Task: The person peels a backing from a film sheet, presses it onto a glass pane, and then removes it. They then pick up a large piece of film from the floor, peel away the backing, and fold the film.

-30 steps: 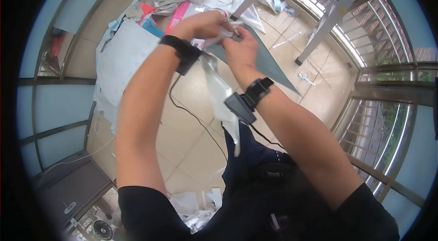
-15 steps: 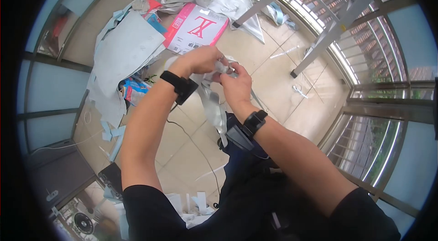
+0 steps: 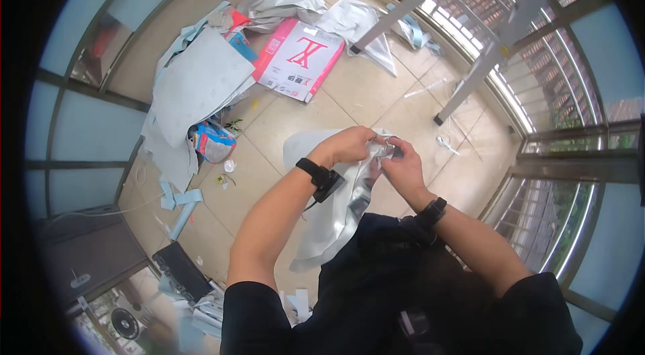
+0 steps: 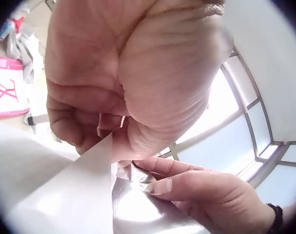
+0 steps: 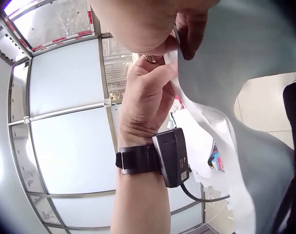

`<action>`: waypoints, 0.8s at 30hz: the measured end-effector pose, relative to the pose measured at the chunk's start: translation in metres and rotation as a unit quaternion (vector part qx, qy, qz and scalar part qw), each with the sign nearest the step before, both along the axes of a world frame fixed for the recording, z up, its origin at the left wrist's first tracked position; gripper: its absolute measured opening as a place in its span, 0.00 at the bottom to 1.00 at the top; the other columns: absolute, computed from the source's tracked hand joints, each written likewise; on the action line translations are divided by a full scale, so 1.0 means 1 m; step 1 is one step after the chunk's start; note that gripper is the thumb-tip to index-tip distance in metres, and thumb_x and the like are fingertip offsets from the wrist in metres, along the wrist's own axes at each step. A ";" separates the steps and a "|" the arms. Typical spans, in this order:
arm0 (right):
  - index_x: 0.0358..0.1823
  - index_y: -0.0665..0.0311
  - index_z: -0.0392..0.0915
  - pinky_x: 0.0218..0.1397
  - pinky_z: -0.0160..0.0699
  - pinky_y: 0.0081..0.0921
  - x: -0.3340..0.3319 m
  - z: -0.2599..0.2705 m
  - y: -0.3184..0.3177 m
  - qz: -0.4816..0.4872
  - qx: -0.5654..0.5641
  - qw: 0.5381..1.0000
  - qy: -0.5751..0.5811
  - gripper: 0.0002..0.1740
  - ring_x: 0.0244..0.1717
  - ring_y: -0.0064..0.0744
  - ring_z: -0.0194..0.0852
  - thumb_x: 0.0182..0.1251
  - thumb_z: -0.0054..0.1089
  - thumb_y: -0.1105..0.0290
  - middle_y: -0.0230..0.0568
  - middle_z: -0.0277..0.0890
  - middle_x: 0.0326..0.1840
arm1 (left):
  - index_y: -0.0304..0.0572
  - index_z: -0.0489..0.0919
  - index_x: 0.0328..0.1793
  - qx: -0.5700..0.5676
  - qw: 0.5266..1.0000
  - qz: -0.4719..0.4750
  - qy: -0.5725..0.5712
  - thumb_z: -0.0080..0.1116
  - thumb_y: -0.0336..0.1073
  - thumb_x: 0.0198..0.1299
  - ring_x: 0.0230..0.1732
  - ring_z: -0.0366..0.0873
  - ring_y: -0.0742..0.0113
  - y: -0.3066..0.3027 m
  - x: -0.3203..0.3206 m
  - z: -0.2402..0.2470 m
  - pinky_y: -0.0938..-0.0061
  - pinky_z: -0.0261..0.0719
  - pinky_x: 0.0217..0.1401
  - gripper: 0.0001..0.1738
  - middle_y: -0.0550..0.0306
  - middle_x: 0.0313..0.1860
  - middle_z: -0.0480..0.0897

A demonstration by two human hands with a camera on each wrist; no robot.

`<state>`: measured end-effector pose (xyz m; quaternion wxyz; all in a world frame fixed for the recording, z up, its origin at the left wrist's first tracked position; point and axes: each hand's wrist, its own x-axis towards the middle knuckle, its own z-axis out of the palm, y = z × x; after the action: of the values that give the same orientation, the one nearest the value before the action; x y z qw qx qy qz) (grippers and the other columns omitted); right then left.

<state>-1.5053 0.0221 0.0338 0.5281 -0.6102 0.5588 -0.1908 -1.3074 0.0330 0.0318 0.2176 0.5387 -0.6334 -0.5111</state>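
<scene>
Both hands pinch one edge of a thin, shiny silver film sheet (image 3: 329,227) in front of the body, with their fingertips close together. My left hand (image 3: 349,145) grips from the left, and its fingers curl in around the edge. From the right, my right hand (image 3: 404,168) holds the same crumpled edge between thumb and fingers. Below them the sheet hangs in folds toward the lap. A white face (image 4: 65,200) of it shows beside the mirror-like part (image 4: 143,209) in the left wrist view. In the right wrist view a grey-green face (image 5: 265,156) hangs close.
A pink and white printed bag (image 3: 302,59) lies on the tiled floor, near crumpled silver sheeting (image 3: 285,6). White sheets (image 3: 195,79) and a blue packet (image 3: 215,143) lie at left. A stepladder (image 3: 463,86) stands at right by the railing, and blue strips (image 3: 181,210) litter the floor.
The view has shifted, and both hands are lower and closer to the body. The film hung as a narrow twisted strip earlier; it now spreads wider below the hands. Both hands keep their hold.
</scene>
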 end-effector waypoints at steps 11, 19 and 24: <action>0.59 0.69 0.72 0.42 0.84 0.24 -0.053 -0.100 0.036 -0.072 0.058 0.996 0.017 0.27 0.37 0.27 0.83 0.56 0.68 0.77 0.43 0.82 0.45 | 0.39 0.84 0.59 0.098 0.992 -0.081 0.002 0.57 0.28 0.53 0.54 0.82 0.48 -0.008 -0.044 -0.091 0.64 0.77 0.60 0.24 0.40 0.50 0.85; 0.49 0.67 0.80 0.49 0.82 0.30 -0.075 -0.090 0.062 -0.155 0.128 0.979 0.025 0.19 0.41 0.36 0.83 0.55 0.69 0.69 0.46 0.81 0.45 | 0.41 0.87 0.53 0.149 0.966 -0.200 -0.065 0.63 0.34 0.52 0.47 0.85 0.51 -0.016 -0.069 -0.124 0.64 0.80 0.54 0.20 0.42 0.43 0.88; 0.54 0.69 0.79 0.44 0.82 0.30 -0.095 -0.110 0.070 -0.134 0.140 0.978 0.082 0.26 0.40 0.36 0.83 0.52 0.70 0.70 0.48 0.82 0.45 | 0.45 0.89 0.45 0.153 0.960 -0.224 -0.066 0.60 0.31 0.48 0.42 0.86 0.46 0.010 -0.097 -0.133 0.61 0.82 0.51 0.17 0.39 0.36 0.87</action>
<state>-1.6006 0.0919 -0.0758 0.5305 -0.4632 0.6980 -0.1294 -1.4041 0.0430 -0.1008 -0.0300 0.4425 -0.6649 -0.6010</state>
